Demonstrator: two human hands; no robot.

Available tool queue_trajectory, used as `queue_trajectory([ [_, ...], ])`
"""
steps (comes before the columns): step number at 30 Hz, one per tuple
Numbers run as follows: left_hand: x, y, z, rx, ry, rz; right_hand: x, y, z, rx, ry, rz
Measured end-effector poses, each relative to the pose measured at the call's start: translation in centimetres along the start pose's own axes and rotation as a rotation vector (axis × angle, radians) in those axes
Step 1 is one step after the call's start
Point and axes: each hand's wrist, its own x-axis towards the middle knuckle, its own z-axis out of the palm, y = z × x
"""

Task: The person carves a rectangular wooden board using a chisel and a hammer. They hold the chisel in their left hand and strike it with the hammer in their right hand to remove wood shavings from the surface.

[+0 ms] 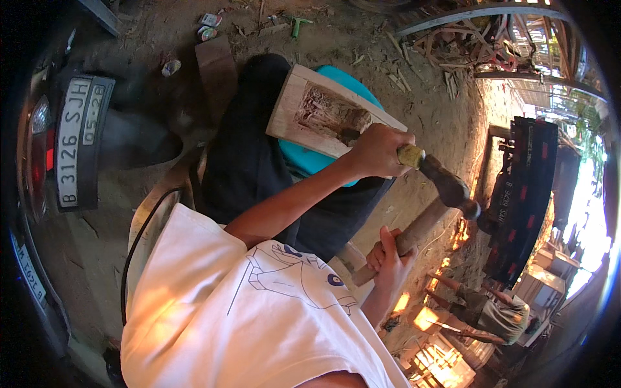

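Observation:
My left hand (383, 150) is closed around a chisel with a yellow handle end (410, 156). Its dark blade (350, 134) reaches into the rough hollow of a pale wooden block (283, 118). The block lies tilted across my lap, over a round teal object (351, 83) that I see only in part. In my closed right hand (392, 264) is the wooden handle of a hammer (445, 184). The dark hammer head is at the butt of the chisel; whether they touch I cannot tell.
Parked vehicles stand at left, by a number plate (76, 142), and at right, a dark truck rear (527, 200). Another person (501, 317) is bent over at lower right. Wood scraps (462, 42) and a green tool-like object (298, 26) lie on the dirt floor.

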Motion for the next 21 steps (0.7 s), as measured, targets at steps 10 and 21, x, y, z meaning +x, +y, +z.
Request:
queue_trajectory([
  [10,-0.2,0.2,0.0,-0.011,0.002,0.021,0.2,-1.3,2.0,-0.099,-0.004,0.038],
  [21,-0.4,0.1,-0.6,-0.094,0.053,0.017,-0.5,-1.8,1.0,0.095,-0.035,0.094],
])
